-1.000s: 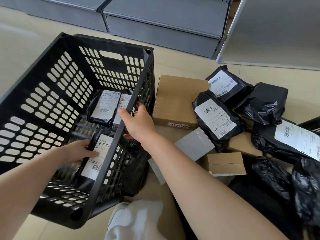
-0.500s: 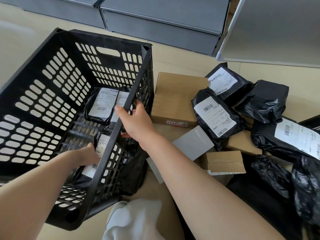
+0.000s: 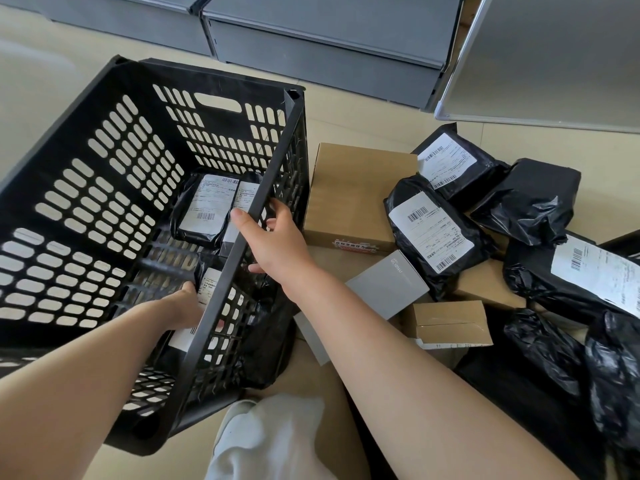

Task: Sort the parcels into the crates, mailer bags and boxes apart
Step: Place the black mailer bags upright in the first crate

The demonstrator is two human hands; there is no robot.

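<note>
While the right hand [image 3: 277,242] curls round the black crate [image 3: 104,188] rim, the left hand [image 3: 185,308] presses a mailer bag [image 3: 207,289] inside — its fingers hidden, their state unclear

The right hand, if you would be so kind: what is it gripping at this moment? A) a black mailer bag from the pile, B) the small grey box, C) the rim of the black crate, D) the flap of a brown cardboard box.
C: the right hand has its thumb and fingers curled over the near rim of the black crate, away from the parcels on the floor.
</note>
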